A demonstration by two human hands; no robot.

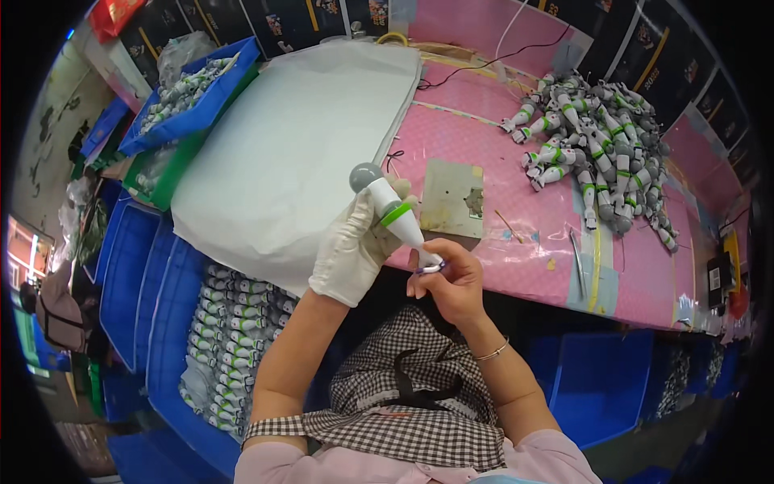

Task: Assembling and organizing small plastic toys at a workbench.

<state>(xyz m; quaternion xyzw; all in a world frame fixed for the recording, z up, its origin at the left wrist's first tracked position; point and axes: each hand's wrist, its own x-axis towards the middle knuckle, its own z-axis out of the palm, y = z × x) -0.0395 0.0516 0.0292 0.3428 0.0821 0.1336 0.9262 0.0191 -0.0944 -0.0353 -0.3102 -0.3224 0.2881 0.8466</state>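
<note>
In front of me I hold a white, club-shaped plastic piece (407, 228) with a grey ball head and a bright green ring. It is tilted, ball up and to the left, narrow end down and to the right. My left hand (351, 246), in a white glove, is wrapped around its body below the ball. With bare fingers, my right hand (455, 284) pinches the narrow end, where a small purple and white loop shows. Whether that loop belongs to the piece I cannot tell. A heap of similar pieces (601, 145) lies at the far right of the table.
The pink-covered table (516, 262) carries a white sheet (282, 137), a flat metal plate (442, 194) and a thin metal tool (577, 262). Below left, a blue crate (173, 347) holds rows of similar pieces. A blue tray (173, 113) of small grey parts stands at the far left.
</note>
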